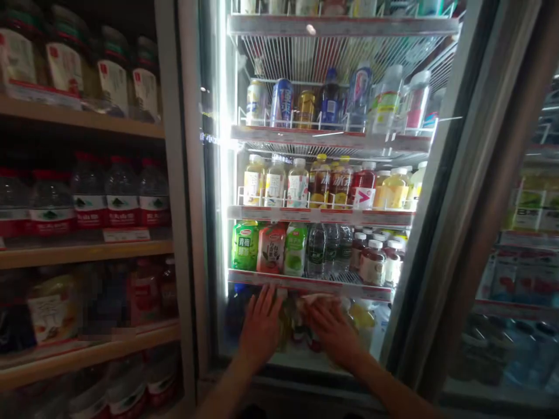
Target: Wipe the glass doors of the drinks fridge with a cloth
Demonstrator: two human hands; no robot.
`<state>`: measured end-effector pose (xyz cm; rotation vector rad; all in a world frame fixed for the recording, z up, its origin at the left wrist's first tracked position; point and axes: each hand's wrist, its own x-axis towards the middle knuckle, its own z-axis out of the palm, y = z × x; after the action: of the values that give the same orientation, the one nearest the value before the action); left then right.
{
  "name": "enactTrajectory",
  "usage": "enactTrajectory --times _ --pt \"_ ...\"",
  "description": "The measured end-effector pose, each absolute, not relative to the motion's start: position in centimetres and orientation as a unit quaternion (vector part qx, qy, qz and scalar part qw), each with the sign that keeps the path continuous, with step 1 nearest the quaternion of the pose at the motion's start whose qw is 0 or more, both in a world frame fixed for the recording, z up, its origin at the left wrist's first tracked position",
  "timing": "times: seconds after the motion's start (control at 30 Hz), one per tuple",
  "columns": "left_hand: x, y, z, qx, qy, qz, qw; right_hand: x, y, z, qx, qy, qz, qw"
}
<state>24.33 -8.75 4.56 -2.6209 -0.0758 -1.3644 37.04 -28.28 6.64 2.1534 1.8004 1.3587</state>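
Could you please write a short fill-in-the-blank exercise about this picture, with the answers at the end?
The pale, cloth-like piece is under the ___, not the left hand.
On the shelf just above the hands, the pinkish-red bottle stands between two ___ bottles.
Between the blue can and the dark bottle stands a ___ can.
The clear bottles at the far left have ___ caps.
Missing words: right hand; green; gold; red.

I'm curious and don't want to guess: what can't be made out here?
In the head view:
Pale item: mostly covered by the right hand.
Bottom-row drinks: blurred, and partly hidden by the left hand and right hand.
Top-row drinks: cut off by the upper edge.
Print on the shelf strip: too small and blurred.
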Motion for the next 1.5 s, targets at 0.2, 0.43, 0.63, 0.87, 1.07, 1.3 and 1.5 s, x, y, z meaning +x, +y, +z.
enactTrajectory --times 0.2,0.43,0.63,0.87,1.07,1.3,1.5 --pt "23.3 -6.8 5.1 -0.879 -0.078 -0.465 0.067 35.7 -25.7 6.6 0.74 0.498 0.447 -0.059" --pt "22.3 -4.1 4.8 -0.881 -0.14 -0.45 0.048 34.8 -21.5 8.5 0.694 0.581 0.424 -0.035" --pt "20.8 -1.1 5.4 -0.874 -0.181 -0.448 0.04 33.7 -18.5 8.7 0.649 0.656 0.386 -0.012" --pt "19.3 1.9 6.6 -0.861 -0.219 -0.458 0.041 31.6 -12.7 10.5 0.668 0.637 0.377 -0.075" --pt "18.5 3.7 7.5 -0.846 -0.203 -0.489 0.062 30.7 -9.7 10.8 0.592 0.741 0.317 -0.003" --pt "19.2 4.2 12.1 -0.828 -0.199 -0.521 0.06 31.5 -7.2 20.0 0.593 0.665 0.45 -0.061" --pt "20.2 4.0 16.9 -0.821 -0.166 -0.543 0.063 33.0 -8.6 27.1 0.618 0.603 0.499 -0.075"
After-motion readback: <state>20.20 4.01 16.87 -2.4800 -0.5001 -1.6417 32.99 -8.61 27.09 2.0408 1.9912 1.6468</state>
